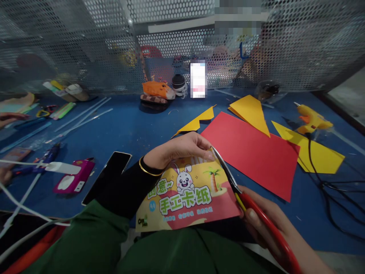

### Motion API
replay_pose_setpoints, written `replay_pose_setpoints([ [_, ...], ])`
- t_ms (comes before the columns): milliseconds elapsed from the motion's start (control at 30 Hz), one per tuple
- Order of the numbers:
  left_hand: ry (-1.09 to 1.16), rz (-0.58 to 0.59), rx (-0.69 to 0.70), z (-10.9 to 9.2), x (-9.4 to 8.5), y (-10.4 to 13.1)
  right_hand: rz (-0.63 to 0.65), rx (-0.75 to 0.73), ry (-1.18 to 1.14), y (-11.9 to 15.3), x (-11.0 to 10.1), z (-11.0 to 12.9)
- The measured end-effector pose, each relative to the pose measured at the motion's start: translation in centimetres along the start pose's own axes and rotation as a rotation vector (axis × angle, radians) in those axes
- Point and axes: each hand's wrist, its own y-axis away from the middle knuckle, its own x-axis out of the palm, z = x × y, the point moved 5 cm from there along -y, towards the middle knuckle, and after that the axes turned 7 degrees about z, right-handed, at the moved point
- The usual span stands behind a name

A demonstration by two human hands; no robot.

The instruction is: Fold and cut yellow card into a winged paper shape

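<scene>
My left hand (189, 146) pinches the top edge of a printed sheet of craft paper (182, 201) with a cartoon rabbit, a palm tree and large green characters. In my right hand (266, 219) is a pair of scissors (265, 219) with red handles. Its blades lie along the sheet's right edge, the tips close to my left thumb. Whether the blades are fully closed I cannot tell. Beyond the scissors lies a red sheet of paper (253, 156), flat on the blue table (134, 133). Part of my right hand is hidden behind the handles.
Yellow paper pieces (249, 110) and a yellow glue gun (313, 118) with a black cable lie to the right. On the left are a black phone (107, 179), a magenta power bank (76, 177), white cables and another person's hand (11, 118). A perforated metal panel (171, 43) closes the back.
</scene>
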Motion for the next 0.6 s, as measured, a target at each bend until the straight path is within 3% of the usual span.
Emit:
replay_pose_setpoints([
  [133,0.047,-0.014,-0.023,0.0,-0.1,0.1,0.127,-0.019,-0.024,-1.0,0.0,-1.1],
  [300,0.129,-0.039,-0.054,0.2,-0.2,-0.1,0.124,-0.021,-0.033,-1.9,-0.4,-2.5],
  [467,0.156,0.003,-0.06,0.4,-0.8,-0.4,-0.039,-0.097,-0.012,-1.7,-1.4,-2.1],
  [600,0.125,0.048,-0.073,-0.1,-1.5,0.2,-0.239,-0.126,0.026,-0.5,-4.0,-2.6],
])
